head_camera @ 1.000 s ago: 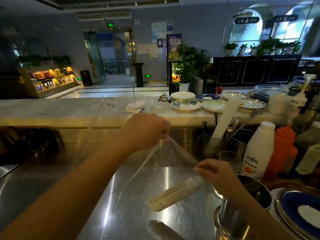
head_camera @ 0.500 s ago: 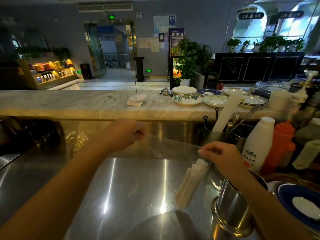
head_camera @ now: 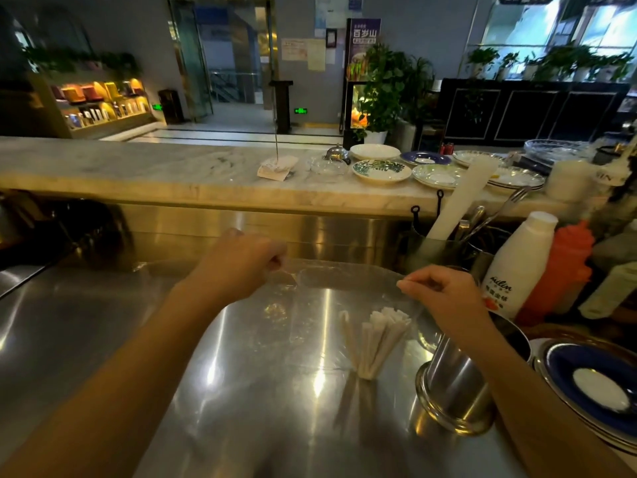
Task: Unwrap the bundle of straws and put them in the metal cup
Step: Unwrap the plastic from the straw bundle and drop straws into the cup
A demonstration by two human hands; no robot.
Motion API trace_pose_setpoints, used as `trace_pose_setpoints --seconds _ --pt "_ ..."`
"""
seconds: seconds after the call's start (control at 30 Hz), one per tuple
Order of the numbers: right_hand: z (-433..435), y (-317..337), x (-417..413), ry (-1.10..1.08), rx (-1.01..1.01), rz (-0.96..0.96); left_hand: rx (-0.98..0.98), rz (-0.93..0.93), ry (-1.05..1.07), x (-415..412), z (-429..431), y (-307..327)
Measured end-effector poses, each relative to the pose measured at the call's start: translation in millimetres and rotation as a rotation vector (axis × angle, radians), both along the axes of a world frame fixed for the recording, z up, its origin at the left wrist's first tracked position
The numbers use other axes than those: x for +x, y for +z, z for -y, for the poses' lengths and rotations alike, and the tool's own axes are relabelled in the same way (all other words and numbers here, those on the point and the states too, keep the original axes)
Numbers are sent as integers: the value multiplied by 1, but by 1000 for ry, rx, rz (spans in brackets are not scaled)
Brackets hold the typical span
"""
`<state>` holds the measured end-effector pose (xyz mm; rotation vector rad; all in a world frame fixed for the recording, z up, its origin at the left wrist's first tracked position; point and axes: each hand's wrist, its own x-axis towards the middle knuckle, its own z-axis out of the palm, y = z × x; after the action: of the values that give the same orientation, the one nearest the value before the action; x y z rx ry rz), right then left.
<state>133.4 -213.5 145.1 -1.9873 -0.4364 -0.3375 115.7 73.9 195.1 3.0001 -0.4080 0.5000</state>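
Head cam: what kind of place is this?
Likely the service side of a cafe or restaurant bar. A stainless steel worktop sits below a marble counter stacked with plates, with squeeze bottles and a utensil holder alongside, and a lobby beyond.

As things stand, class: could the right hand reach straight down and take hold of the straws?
Probably not yet. The right hand and left hand both pinch the clear wrap, which hangs in front of the straws.
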Motion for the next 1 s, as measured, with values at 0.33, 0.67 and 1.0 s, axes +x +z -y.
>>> trace_pose_setpoints --seconds 0.33,0.67,1.0 --pt "-8 1 3 9 38 35 -2 -39 -101 -7 48 -5" --pt "2 -29 -6 -73 113 -205 -104 -55 -75 6 43 -6" --pt "1 14 3 -109 267 -40 -282 -115 -26 14 9 -13"
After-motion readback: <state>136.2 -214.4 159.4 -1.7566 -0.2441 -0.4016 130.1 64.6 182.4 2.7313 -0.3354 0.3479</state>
